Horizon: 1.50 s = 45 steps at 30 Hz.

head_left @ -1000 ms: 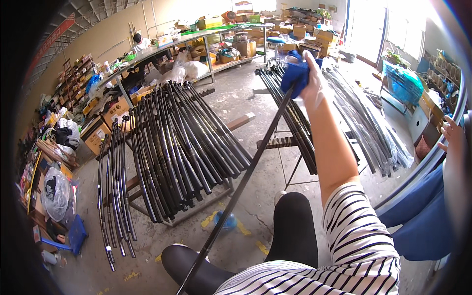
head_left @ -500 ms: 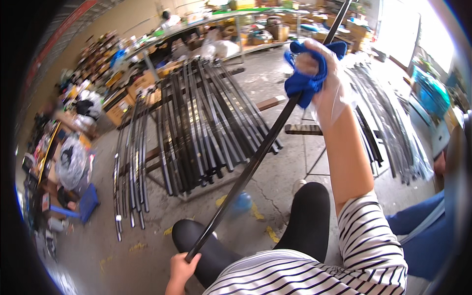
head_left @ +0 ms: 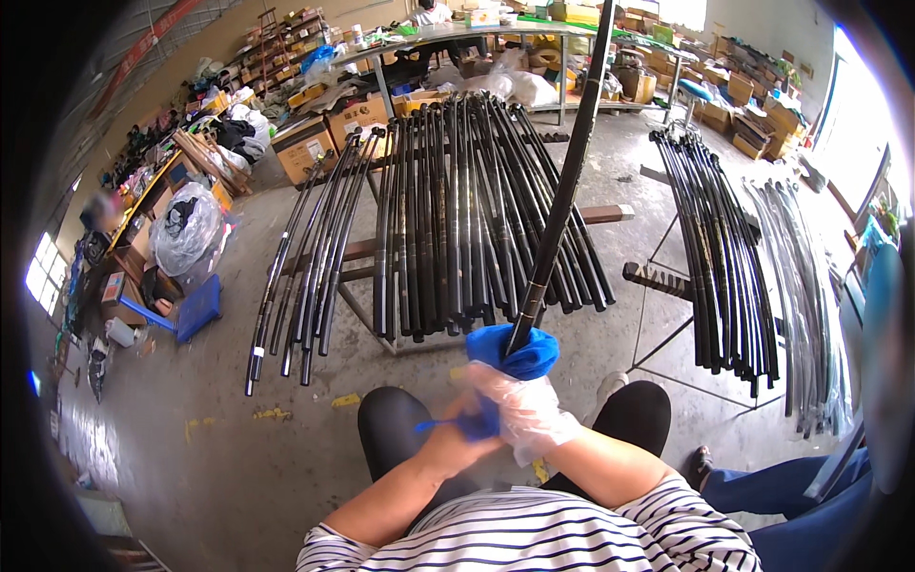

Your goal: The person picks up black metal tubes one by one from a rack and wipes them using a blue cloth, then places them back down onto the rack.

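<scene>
A long glossy black pole (head_left: 562,205) with gold bands, like a telescopic fishing rod, slants up and away from in front of my body. My right hand (head_left: 519,410), in a clear plastic glove, is closed around a blue cloth (head_left: 526,355) wrapped about the pole's near part. Close against it, on the left, is my bare left hand (head_left: 459,446), smeared by motion with its fingers partly hidden. A blurred blue bit of cloth shows between the two hands. The pole's lower end is hidden by my hands.
Many similar black poles (head_left: 457,219) lie on a rack ahead; another bundle (head_left: 710,257) rests at right beside plastic-wrapped poles (head_left: 801,296). A blue trolley (head_left: 197,307) stands at left. At right is another person's blue trouser leg (head_left: 786,481). A long table (head_left: 477,30) stands behind.
My right hand and the cloth have come down the pole toward my body, next to my left hand. The pole has swung steeper, and the view has turned.
</scene>
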Available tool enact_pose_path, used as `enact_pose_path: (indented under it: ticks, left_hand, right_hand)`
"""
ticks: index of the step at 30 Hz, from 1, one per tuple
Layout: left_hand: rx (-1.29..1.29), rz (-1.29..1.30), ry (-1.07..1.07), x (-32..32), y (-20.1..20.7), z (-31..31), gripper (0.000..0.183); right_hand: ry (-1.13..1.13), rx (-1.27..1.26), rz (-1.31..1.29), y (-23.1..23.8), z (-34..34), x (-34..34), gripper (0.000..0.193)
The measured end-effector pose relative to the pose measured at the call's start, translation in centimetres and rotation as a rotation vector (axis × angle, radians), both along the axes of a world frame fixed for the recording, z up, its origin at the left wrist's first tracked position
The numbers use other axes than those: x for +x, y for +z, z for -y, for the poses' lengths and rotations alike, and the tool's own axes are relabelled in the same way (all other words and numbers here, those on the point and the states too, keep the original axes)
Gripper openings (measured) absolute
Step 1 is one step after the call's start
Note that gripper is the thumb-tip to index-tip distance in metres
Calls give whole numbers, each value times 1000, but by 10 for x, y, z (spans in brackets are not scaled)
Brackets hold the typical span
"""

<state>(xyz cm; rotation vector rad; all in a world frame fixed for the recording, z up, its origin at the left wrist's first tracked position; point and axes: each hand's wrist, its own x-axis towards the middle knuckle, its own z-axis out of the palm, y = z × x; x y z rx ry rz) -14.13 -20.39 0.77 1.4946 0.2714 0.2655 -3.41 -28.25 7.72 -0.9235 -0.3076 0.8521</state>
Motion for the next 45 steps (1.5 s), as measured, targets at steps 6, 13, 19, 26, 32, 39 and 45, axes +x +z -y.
enact_pose_path:
  ticks: [6,13,19,26,32,39,45]
  left_hand:
    - [321,146,-57,-7,12,-6,22]
    - [370,52,100,13,10,-24,26]
    - [117,411,-266,20,40,-79,50]
    - [1,291,-66,43,64,-45,21]
    - [396,-9,600,66,63,-140,22]
    - [1108,-349,734,86,10,-199,39]
    - [1084,-560,650,108,-13,-201,39]
  right_hand:
    - [177,-15,-172,7,13,23,25]
    - [246,-25,-181,11,16,-1,17]
    - [391,-67,37,9,21,7,26]
    - [563,-176,-61,-15,5,4,44]
    - [578,-490,402,-73,31,34,25]
    - [123,-538,-12,-130,51,99,23]
    - [69,-522,56,-150,37,103,18]
